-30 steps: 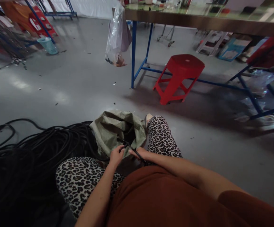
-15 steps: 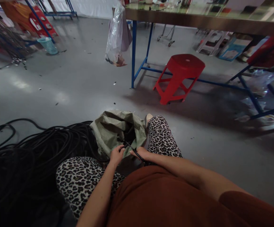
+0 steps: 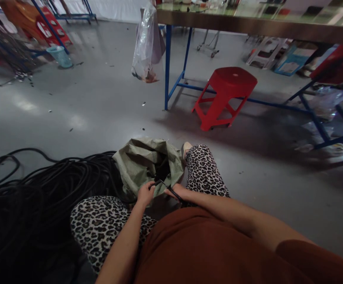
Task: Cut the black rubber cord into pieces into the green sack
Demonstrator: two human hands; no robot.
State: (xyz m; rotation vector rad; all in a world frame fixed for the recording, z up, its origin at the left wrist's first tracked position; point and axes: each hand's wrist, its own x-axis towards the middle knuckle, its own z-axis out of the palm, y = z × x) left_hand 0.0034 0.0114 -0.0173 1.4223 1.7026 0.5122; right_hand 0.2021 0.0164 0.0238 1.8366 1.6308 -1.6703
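My left hand [image 3: 146,193] is closed on a black rubber cord [image 3: 156,183], whose short end sticks out past the fingers. My right hand [image 3: 178,191] grips black-handled scissors [image 3: 171,190]; their thin metal blades point up and left, close to the cord's end. Whether the blades touch the cord I cannot tell. Below both hands an open green woven sack [image 3: 131,167] stands between my knees, with dark pieces inside it. To the left lies a large heap of long black cord [image 3: 79,173], coiled loosely on the floor.
A red plastic stool [image 3: 229,92] stands ahead, beside a blue-legged table [image 3: 233,21]. A clear plastic bag [image 3: 148,47] hangs from the table's corner. A light-blue basket [image 3: 60,57] is on the floor at the far left. Small scraps dot the grey floor.
Both hands stay over the sack. The scissors have shifted slightly to the right, and a dark piece near the blade tips is no longer visible there.
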